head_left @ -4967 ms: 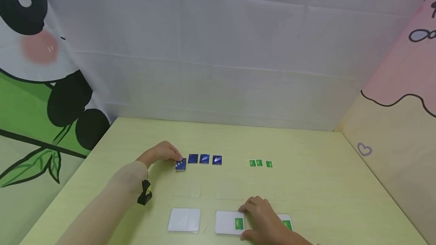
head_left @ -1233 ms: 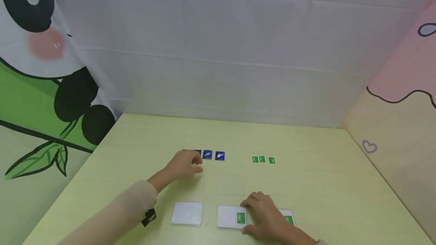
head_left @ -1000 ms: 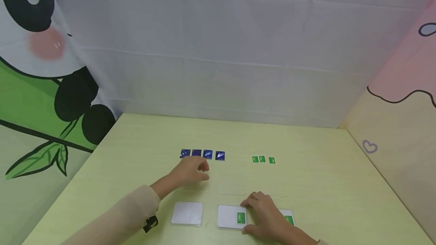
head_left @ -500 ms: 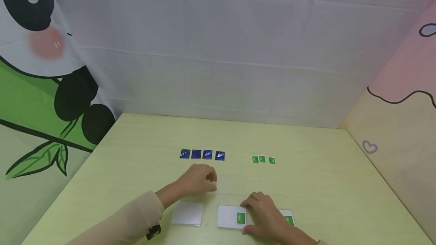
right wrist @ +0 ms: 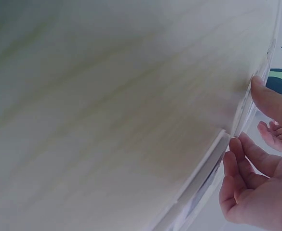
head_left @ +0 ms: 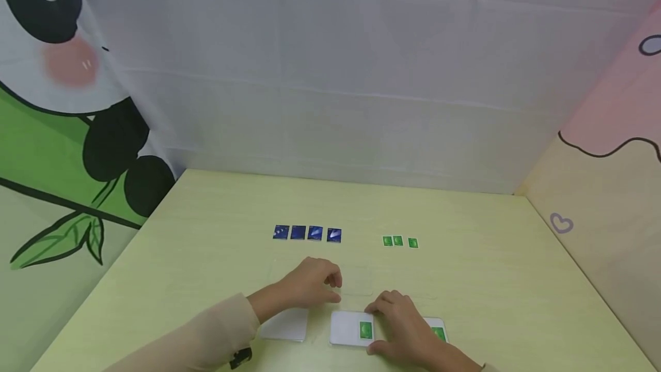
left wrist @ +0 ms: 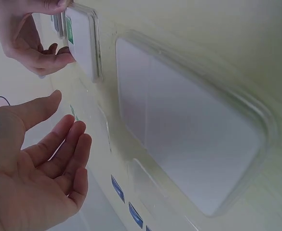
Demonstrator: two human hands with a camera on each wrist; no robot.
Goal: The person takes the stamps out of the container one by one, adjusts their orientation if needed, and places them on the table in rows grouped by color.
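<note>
My left hand (head_left: 312, 283) hovers over the table with its fingers loosely bent. In the left wrist view the palm of the left hand (left wrist: 39, 163) faces the camera and holds nothing. Below it lies a blank white card (head_left: 284, 329) in a clear case, partly covered by the arm. My right hand (head_left: 403, 329) grips the right end of the middle white card (head_left: 343, 327) between thumb and fingers. A small green picture piece (head_left: 365, 330) lies on that card. Behind the right hand, another white card (head_left: 436, 323) with a green piece is partly hidden.
Several small blue picture squares (head_left: 315, 233) lie in a row farther back. To their right are 3 small green pieces (head_left: 398, 240). Faint clear plastic covers (head_left: 358, 280) lie between these and the white cards. A white cloth wall (head_left: 361, 73) rises behind the table (head_left: 490, 274).
My left hand let go of the leftmost blue square, which now lines up with the others. It then moved right and toward me. The right hand stays at the middle card.
</note>
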